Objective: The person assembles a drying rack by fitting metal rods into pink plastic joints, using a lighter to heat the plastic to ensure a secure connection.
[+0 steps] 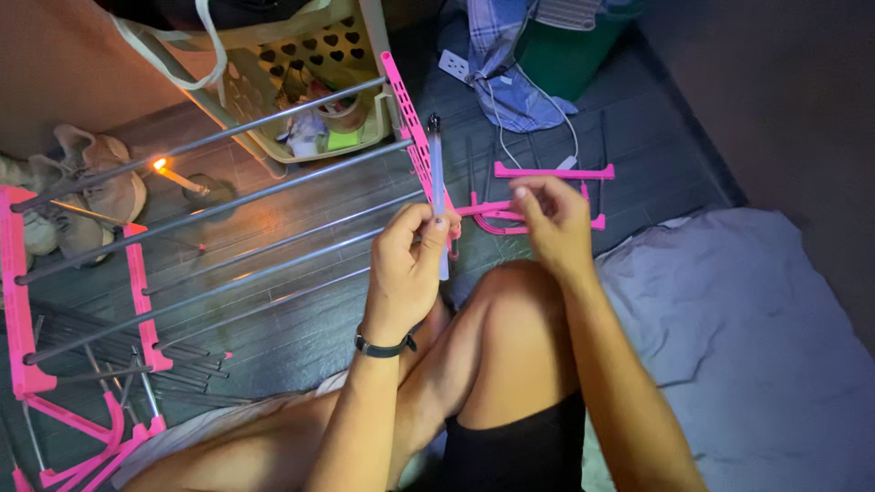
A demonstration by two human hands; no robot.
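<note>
My left hand [408, 264] grips a thin grey metal rod [437, 173] and holds it upright beside the pink end bracket [410, 128] of a half-built rack. My right hand [551, 214] hovers just right of the rod with fingers curled, thumb and fingertip pinched near a loose pink plastic piece [497, 214] on the floor; whether it grips that piece I cannot tell. Several grey rods [228, 205] run from the pink bracket to a pink side frame [16, 292] at the left. My bent knee [510, 301] lies under both hands.
A lit candle [178, 178] burns on the dark floor at the left, near shoes [100, 182]. A yellow-green laundry basket [310, 82] stands behind the rack. More pink parts [554, 171], a white cable [501, 128], plaid cloth [501, 46] and a grey sheet [747, 337] lie to the right. Loose rods [137, 360] lie lower left.
</note>
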